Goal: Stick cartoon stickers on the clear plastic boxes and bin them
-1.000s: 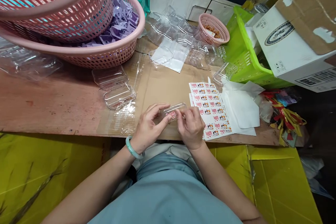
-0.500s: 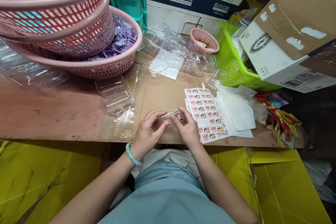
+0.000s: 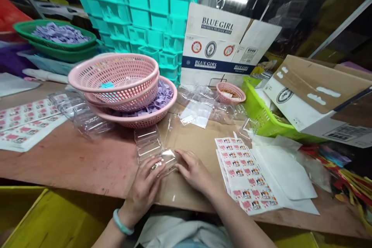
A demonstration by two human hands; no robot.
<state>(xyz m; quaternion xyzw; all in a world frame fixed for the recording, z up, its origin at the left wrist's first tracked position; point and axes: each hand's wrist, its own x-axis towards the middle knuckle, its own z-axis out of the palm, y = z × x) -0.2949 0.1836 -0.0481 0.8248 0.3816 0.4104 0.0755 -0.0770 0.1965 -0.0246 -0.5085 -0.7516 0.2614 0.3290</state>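
Observation:
Both my hands rest on the brown table [image 3: 72, 159] near its front edge. My left hand [image 3: 145, 188] curls its fingers around a small clear plastic case [image 3: 165, 161] lying on the table. My right hand [image 3: 193, 170] touches the same case from the right with bent fingers. Just behind the case lies a stack of empty clear cases [image 3: 148, 143]. A sheet of pink cartoon stickers [image 3: 244, 174] lies to the right of my right hand. White backing papers [image 3: 285, 170] lie beside it.
Stacked pink baskets [image 3: 116, 75] hold purple pieces [image 3: 162, 99] behind the cases. Further back stand teal crates [image 3: 145, 7], a Blue Girl carton [image 3: 223, 42] and a small pink basket [image 3: 231, 92]. A green basket [image 3: 261, 116] and cardboard boxes [image 3: 316, 93] fill the right. More sticker sheets [image 3: 26, 122] lie left.
The view has tilted up. My hands have moved the clear case from in front of the sticker sheet down and left onto the table next to the stacked cases.

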